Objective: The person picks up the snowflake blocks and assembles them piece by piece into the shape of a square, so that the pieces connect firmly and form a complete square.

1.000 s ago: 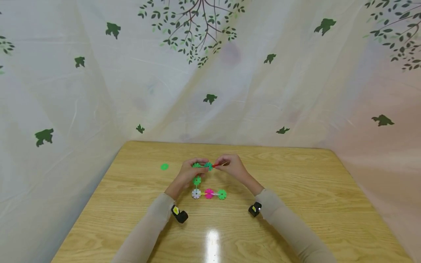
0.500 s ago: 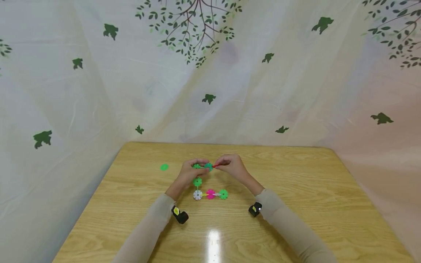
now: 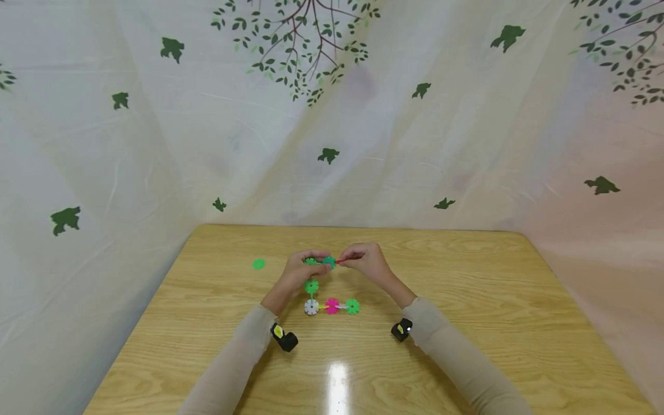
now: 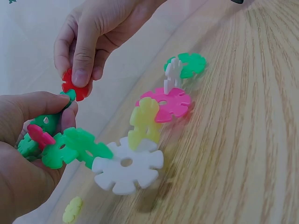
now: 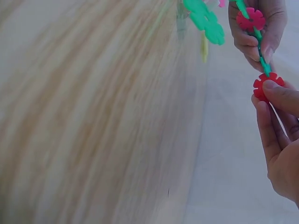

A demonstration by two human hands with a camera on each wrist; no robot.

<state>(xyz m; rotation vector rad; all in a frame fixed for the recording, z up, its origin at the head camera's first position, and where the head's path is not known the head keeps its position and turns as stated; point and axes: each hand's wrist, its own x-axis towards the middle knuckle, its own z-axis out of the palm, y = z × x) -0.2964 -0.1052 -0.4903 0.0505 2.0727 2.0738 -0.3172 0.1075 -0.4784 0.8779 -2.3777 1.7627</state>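
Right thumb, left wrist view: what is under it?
A red notched disc: its left and lower edges show, but the part beneath the right thumb is covered.

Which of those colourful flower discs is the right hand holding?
The red disc, pinched by the right hand; the similar reddish one sits between green discs, beside the left hand.

We see a U-shaped chain (image 3: 311,286) of notched plastic discs, its far end held above the table (image 3: 519,300). A white disc (image 4: 112,175) forms one corner, joined to a yellow disc (image 4: 144,119). A red disc (image 4: 74,91) stands on edge against the green end disc (image 3: 330,260).
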